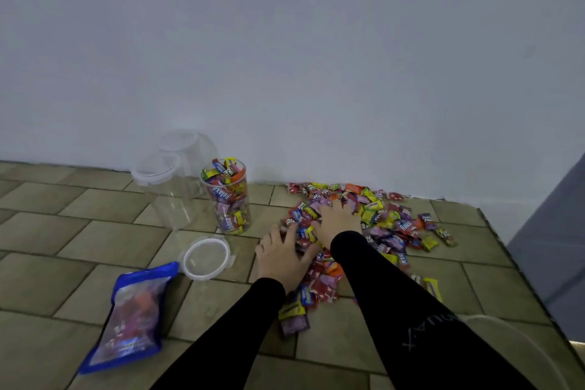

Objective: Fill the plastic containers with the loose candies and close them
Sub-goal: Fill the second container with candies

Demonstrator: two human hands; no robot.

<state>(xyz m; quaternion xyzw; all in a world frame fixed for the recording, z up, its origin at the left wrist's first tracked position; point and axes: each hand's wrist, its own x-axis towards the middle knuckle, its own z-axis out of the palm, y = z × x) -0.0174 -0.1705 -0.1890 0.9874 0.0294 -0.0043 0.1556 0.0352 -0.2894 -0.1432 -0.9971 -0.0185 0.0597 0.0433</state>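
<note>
While both hands point(285, 250) point(340, 220) press spread fingers on the candy pile point(383, 225) beside the filled jar point(229, 199), light slippery wrappers need scooping from underneath

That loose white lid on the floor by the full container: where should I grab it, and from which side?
Pinch the lid by its rim, coming from above on its right edge, nearest the left hand. It lies flat and apart from the container, with small tabs sticking out at the rim; the blue bag crowds its lower left.
</note>
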